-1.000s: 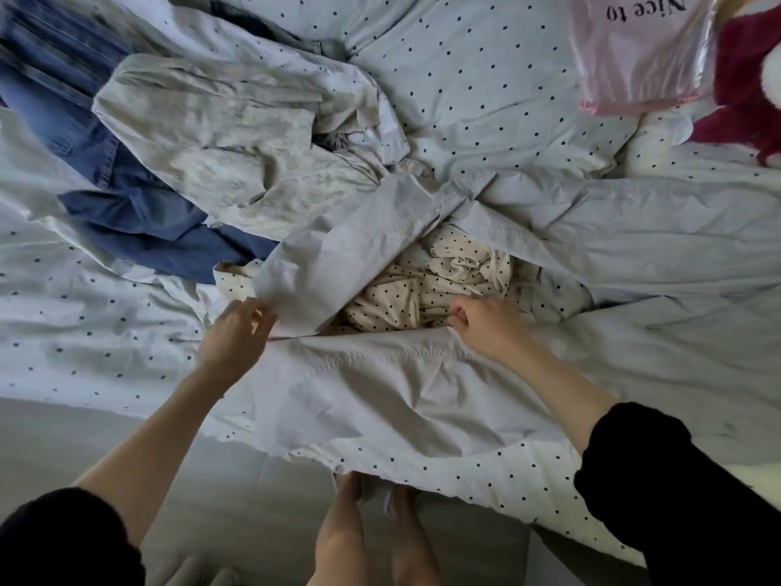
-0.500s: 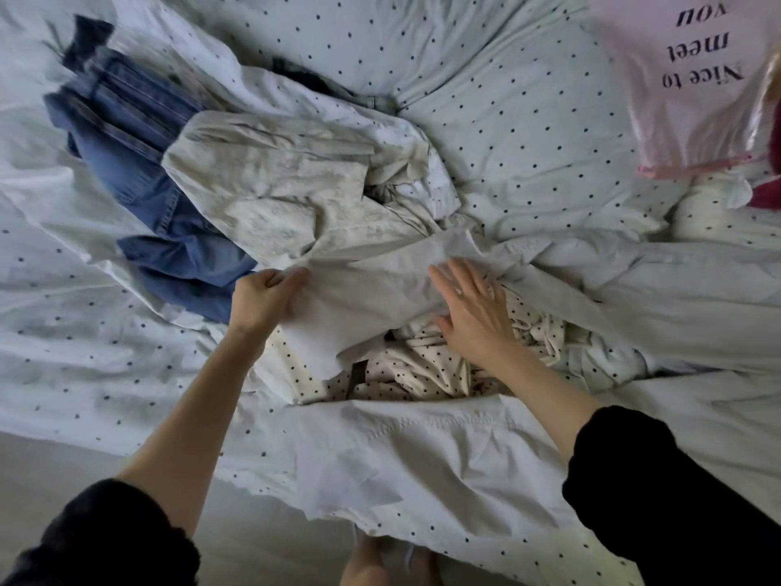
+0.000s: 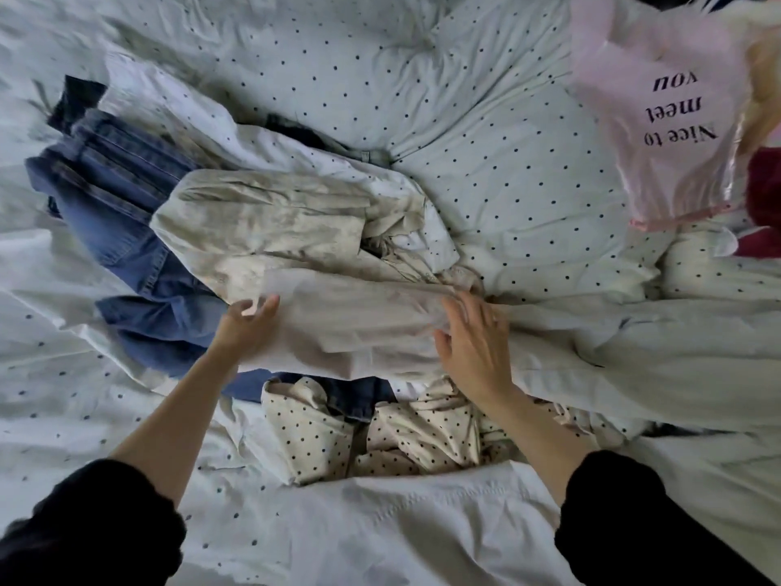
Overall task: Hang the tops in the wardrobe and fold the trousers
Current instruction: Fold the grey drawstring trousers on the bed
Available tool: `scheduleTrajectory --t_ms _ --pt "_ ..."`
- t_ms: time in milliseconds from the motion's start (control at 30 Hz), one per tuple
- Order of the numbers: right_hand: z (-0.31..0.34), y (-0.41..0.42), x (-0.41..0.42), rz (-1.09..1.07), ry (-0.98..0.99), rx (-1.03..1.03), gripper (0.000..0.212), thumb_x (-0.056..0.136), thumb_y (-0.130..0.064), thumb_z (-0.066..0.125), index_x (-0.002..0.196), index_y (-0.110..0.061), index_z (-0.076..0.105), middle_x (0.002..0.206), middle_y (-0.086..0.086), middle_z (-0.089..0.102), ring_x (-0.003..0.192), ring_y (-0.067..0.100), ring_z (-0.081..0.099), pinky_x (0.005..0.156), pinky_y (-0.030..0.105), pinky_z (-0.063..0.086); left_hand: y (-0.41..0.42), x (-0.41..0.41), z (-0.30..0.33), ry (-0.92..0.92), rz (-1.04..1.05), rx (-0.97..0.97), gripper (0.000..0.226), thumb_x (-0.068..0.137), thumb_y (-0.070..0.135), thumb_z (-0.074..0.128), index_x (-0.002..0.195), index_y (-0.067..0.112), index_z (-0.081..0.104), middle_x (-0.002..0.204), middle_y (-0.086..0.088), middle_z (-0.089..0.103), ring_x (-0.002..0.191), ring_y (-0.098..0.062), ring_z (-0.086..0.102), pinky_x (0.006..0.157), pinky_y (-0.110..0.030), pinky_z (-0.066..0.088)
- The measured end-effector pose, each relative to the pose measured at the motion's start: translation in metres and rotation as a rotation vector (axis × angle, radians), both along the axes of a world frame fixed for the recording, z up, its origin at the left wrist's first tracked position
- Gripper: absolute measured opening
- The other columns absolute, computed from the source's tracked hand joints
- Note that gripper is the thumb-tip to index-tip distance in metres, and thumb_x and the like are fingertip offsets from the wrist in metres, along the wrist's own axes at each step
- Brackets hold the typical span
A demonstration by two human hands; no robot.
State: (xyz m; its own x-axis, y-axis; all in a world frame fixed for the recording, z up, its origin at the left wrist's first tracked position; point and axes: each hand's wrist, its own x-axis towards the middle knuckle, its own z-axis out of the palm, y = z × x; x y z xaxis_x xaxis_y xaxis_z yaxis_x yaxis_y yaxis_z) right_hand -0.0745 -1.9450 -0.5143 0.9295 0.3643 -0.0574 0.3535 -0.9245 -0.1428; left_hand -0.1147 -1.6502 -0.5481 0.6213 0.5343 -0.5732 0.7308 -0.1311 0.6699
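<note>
Both hands pushed the pale grey garment (image 3: 359, 327) farther up the bed (image 3: 486, 171) | left hand (image 3: 247, 327) grips its left edge | right hand (image 3: 475, 348) presses flat, fingers spread, smoothing it, likely for folding | jeans (image 3: 122, 230) left

clothes heaped mid-bed, hands either side of one folded piece

jeans (image 3: 122, 230) far left, jacket (image 3: 270, 230) overlapping them; folded trousers (image 3: 363, 327) in front between left hand (image 3: 245, 327) and right hand (image 3: 477, 353), dotted top (image 3: 380, 433) nearest, bag (image 3: 659, 120) back right (on the duvet (image 3: 465, 120)).
</note>
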Motion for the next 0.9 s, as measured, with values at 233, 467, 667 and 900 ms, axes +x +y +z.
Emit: scheduleTrajectory --t_ms 233,467,667,900 --pt "-0.034 -0.02 -0.027 0.078 0.151 -0.21 0.048 0.091 -0.047 0.049 0.13 -0.019 0.046 0.136 0.004 0.041 0.123 0.023 0.04 0.1 0.041 0.033 -0.007 -0.026 -0.03 -0.033 -0.068 -0.007 0.018 0.09 0.021 0.061 0.075 0.01 0.06 0.064 -0.002 0.052 0.077 -0.02 0.05 0.053 -0.016 0.04" --pt "-0.022 -0.018 -0.025 0.026 0.062 -0.253 0.044 0.084 -0.024 0.064 0.126 -0.019 0.054 0.139 0.008 0.044 0.131 0.028 0.038 0.104 0.054 0.029 0.027 -0.006 0.012 -0.203 0.153 -0.35 0.014 0.085 0.019 0.066 0.081 0.006 0.065 0.058 0.0 0.066 0.048 -0.01 0.059 0.047 -0.02 0.047" --pt "-0.014 -0.017 -0.034 0.033 -0.196 -0.024 0.018 0.063 -0.011 0.081 0.078 -0.011 0.071 0.092 0.008 0.063 0.089 0.029 0.059 0.082 0.049 0.045 0.007 -0.04 0.003 -0.164 0.34 -0.836 0.043 0.088 0.05 0.052 0.065 0.016 0.063 0.048 0.002 0.037 0.044 -0.01 0.037 0.066 -0.025 0.052" --pt "-0.007 -0.033 -0.061 0.093 -0.283 0.011 0.013 0.065 -0.008 0.079 0.074 -0.013 0.07 0.077 0.001 0.064 0.076 0.024 0.059 0.081 0.039 0.034 -0.008 -0.078 0.014 -0.231 0.097 -0.968 0.04 0.088 0.026 0.05 0.121 0.004 0.055 0.111 -0.009 0.067 0.105 -0.02 0.062 0.093 -0.033 0.05"
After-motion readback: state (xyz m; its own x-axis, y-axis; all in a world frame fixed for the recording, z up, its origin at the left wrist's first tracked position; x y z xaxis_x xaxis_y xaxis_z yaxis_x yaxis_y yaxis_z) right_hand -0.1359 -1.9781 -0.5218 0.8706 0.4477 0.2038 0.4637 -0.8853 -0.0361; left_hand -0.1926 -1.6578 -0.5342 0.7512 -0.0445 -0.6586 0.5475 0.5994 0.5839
